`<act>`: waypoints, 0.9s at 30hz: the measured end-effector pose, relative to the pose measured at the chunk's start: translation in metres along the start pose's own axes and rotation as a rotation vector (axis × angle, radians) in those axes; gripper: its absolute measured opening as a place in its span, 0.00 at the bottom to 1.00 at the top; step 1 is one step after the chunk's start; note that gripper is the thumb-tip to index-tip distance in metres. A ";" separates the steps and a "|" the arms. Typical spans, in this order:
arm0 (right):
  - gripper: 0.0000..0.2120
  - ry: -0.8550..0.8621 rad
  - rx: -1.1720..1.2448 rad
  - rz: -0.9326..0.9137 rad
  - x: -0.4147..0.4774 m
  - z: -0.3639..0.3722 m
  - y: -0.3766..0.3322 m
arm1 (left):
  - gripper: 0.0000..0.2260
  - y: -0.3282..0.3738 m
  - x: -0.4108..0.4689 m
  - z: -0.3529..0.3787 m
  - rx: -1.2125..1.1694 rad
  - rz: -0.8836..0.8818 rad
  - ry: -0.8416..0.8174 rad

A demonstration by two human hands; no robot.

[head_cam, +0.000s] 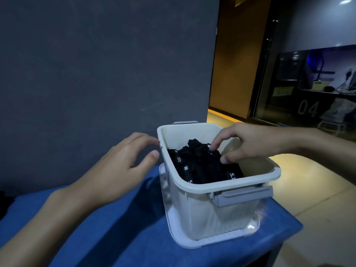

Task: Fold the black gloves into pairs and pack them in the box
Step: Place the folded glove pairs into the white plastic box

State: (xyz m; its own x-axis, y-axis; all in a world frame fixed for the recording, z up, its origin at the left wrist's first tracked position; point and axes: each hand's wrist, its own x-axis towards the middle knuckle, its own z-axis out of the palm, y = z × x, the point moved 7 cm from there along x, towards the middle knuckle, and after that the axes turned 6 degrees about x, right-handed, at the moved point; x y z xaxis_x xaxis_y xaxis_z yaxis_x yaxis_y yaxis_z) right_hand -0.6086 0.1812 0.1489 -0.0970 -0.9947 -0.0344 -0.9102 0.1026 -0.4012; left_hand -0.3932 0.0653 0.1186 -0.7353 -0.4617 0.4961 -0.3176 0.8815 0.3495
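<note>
While the left hand (123, 166) hovers over the blue tabletop (107, 234) in front of a grey wall (96, 64), its fingers (139, 139) are spread apart and loosely bent, holding nothing, with the tips right at the left rim of the box (221, 212); whether they touch it cannot be told. The cream box stands upright near the tabletop's right edge, open at the top, with a grey latch (242, 195) hanging on its near side and another on the far side. The black gloves (200, 164) lie inside it in a heap, white print showing on several of them. The right hand (258, 141) reaches over the right rim into the box, its index finger and thumb curled down onto the top of the gloves with a fold of cloth between them; whether they pinch it or only press on it cannot be told. Further right, beyond a pale floor (317, 189), a glass wall (308, 83) bears the number 04
</note>
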 end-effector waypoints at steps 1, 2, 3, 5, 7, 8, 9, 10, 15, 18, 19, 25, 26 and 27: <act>0.11 0.010 0.007 -0.025 0.001 -0.001 -0.011 | 0.17 -0.004 -0.006 -0.008 0.010 -0.017 0.014; 0.11 0.019 0.012 -0.052 0.001 -0.002 -0.023 | 0.15 -0.009 -0.013 -0.016 0.020 -0.038 0.027; 0.10 0.028 0.019 -0.079 0.003 -0.001 -0.037 | 0.14 -0.014 -0.020 -0.024 0.027 -0.061 0.038; 0.07 0.067 0.027 -0.145 0.011 0.002 -0.067 | 0.11 -0.027 -0.037 -0.044 0.040 -0.109 0.072; 0.05 0.104 0.023 -0.219 0.021 0.010 -0.103 | 0.09 -0.044 -0.058 -0.064 0.057 -0.165 0.118; 0.05 0.107 0.017 -0.259 0.027 0.017 -0.122 | 0.09 -0.054 -0.070 -0.075 0.068 -0.197 0.140; 0.06 0.097 0.018 -0.295 0.034 0.026 -0.141 | 0.09 -0.064 -0.082 -0.085 0.080 -0.226 0.164; 0.06 0.078 0.022 -0.326 0.041 0.036 -0.160 | 0.09 -0.077 -0.095 -0.094 0.088 -0.259 0.192; 0.07 -0.059 0.031 -0.429 0.077 0.103 -0.240 | 0.07 -0.142 -0.173 -0.133 0.043 -0.501 0.369; 0.08 -0.154 0.055 -0.441 0.099 0.147 -0.273 | 0.07 -0.167 -0.213 -0.146 0.128 -0.614 0.424; 0.08 -0.175 0.077 -0.441 0.107 0.161 -0.283 | 0.08 -0.174 -0.225 -0.150 0.168 -0.651 0.432; 0.20 -0.296 0.268 -0.367 0.148 0.247 -0.316 | 0.17 -0.222 -0.284 -0.162 0.313 -0.931 0.331; 0.24 -0.303 0.290 -0.350 0.152 0.258 -0.319 | 0.18 -0.229 -0.293 -0.160 0.292 -0.978 0.291; 0.27 -0.312 0.313 -0.335 0.157 0.268 -0.323 | 0.20 -0.234 -0.300 -0.159 0.256 -1.008 0.269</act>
State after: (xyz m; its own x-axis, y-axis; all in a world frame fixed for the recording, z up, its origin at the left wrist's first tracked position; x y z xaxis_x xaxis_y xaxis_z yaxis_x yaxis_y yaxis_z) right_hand -0.2223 -0.0099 0.0275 0.3442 -0.9326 -0.1084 -0.7034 -0.1797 -0.6877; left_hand -0.0037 -0.0184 0.0143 0.0813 -0.9670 0.2415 -0.8432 0.0625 0.5340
